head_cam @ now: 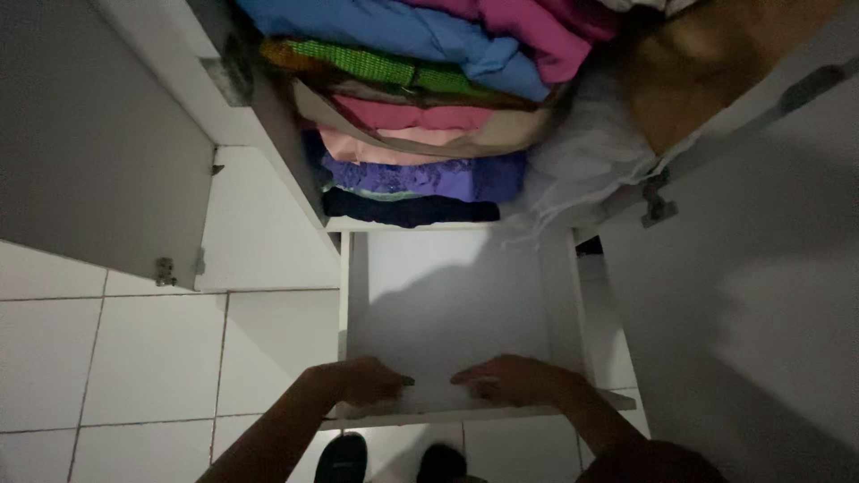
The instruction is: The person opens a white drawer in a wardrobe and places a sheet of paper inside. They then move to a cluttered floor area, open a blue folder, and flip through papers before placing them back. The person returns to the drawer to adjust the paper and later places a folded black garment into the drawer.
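- White, smooth, boxy drawer (447, 304) lies pulled out beneath both hands.
- Left hand (371, 380) and right hand (510, 377) rest flat, fingers spread, on its front edge.
- Folded soft clothes (420, 116) stack above.

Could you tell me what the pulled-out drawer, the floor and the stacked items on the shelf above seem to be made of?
Drawer: probably white laminated board, judging by its flat matte panels and square edges.
Floor: likely glazed ceramic tile, given its pale squares, grout lines and slight sheen.
Stack: fabric, seen in soft folded layers of blue, pink, green and purple.
Both hands, left hand and right hand, rest on the drawer's front edge.
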